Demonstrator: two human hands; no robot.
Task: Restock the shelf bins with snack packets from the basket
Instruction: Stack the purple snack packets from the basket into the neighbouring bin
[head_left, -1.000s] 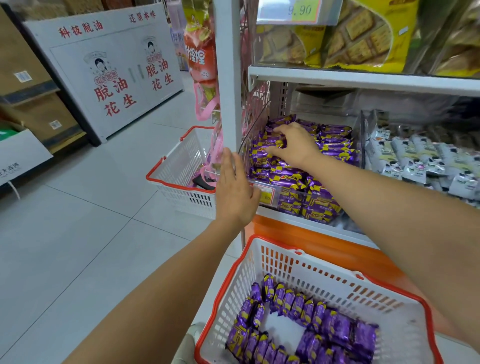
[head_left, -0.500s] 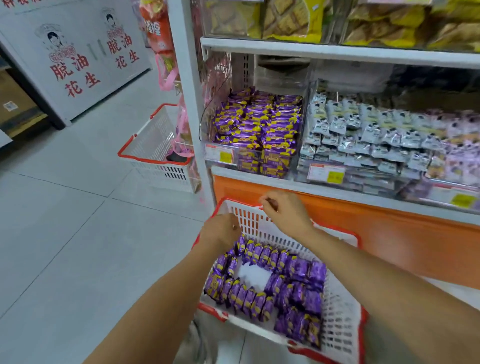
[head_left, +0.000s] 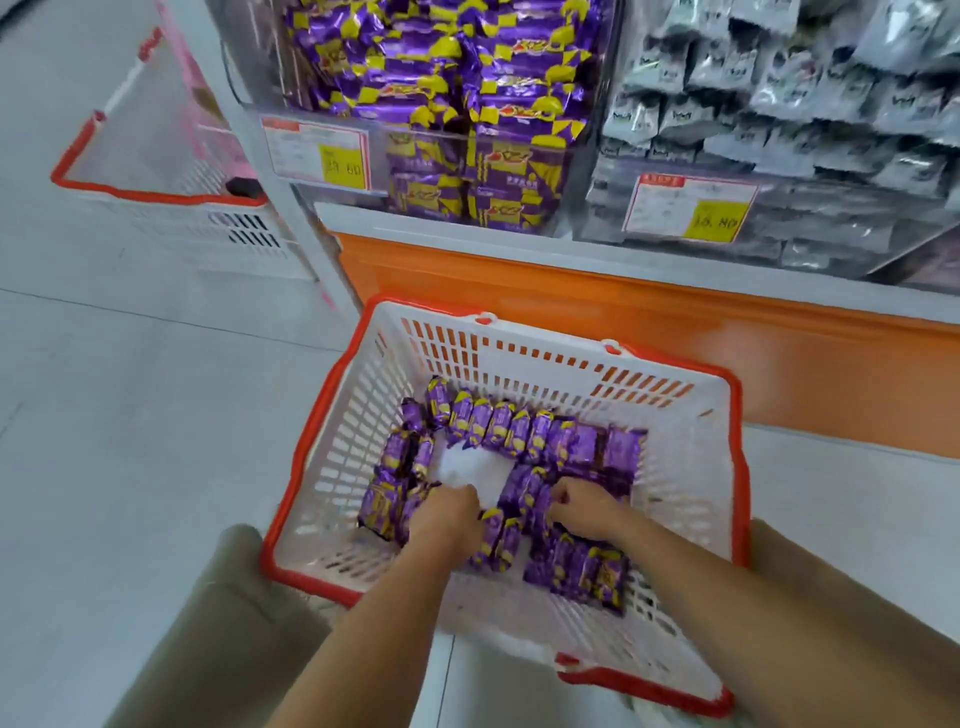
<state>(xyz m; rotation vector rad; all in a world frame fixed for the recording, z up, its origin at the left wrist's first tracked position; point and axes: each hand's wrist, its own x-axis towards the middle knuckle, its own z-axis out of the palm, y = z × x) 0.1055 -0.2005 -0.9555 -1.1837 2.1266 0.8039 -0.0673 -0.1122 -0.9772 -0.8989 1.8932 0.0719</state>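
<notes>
Both hands have dropped into the white slotted plastic basket with a red rim (head_left: 540, 364). Left hand (head_left: 449, 512) and right hand (head_left: 587, 506) dig curled fingers among purple-and-yellow foil snack packets (head_left: 498, 423) lying beneath them; whether either grips any, I cannot tell. Beyond the knuckles stands the clear plastic shelf bin (head_left: 405, 156), full of matching packets.

Baskets: two, near basket (head_left: 332, 415) and far basket (head_left: 156, 195). Shelf bins: two, purple-packet bin (head_left: 431, 78) and grey-packet bin (head_left: 779, 78); price labels: two, left label (head_left: 317, 156), right label (head_left: 691, 208). Hands: two, left hand (head_left: 447, 512), right hand (head_left: 587, 506); purple packets (head_left: 519, 426) overlap, uncounted.
</notes>
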